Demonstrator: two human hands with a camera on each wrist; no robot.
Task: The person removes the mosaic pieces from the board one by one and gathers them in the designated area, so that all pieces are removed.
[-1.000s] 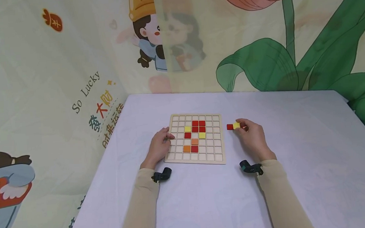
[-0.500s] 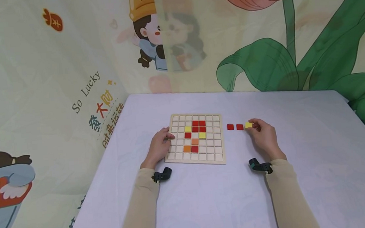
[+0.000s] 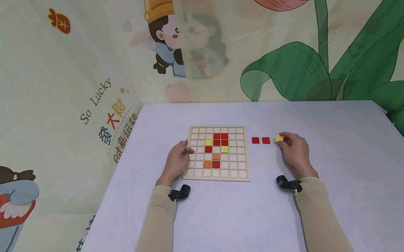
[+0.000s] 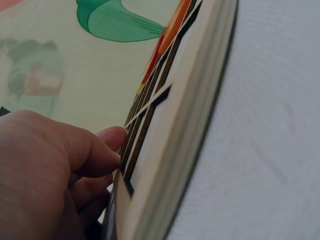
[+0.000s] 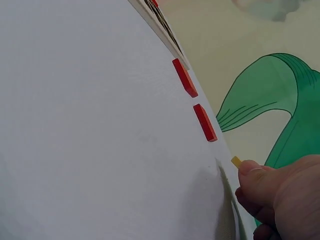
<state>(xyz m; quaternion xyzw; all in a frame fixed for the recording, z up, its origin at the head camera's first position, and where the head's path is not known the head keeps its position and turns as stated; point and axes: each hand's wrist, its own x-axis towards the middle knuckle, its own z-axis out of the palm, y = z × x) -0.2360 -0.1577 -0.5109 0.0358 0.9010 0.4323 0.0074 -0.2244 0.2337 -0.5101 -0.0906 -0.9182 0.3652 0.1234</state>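
A yellow tile (image 3: 278, 138) is pinched between the thumb and fingers of the right hand (image 3: 298, 152), right of centre in the head view. The tile is held at the fingertips, to the upper left of the hand; its left part is exposed and its right part is covered by the fingers. Whether the white cloth (image 3: 230, 225) is touched by it cannot be told. To its left, two loose tiles are laid flat in line with it: an inner red tile (image 3: 266, 140), near the fingertips, and an outer red tile (image 3: 255, 140), just beside the board. In the right wrist view, the yellow tile is seen at lower right by the tip of the thumb, with both red ones above and to its left.

The left edge of the square wooden board (image 3: 247, 154), at the centre of the head view, is gripped by the left hand (image 3: 177, 159), with the fingers bent and a fingertip laid over the rim. The board is divided into small squares, and a block of four red tiles (image 3: 220, 139) is set in its upper middle; below and to the left of the block, yellow, orange and further red pieces are seated.

Beige sleeves (image 3: 156, 226) are worn on both arms.
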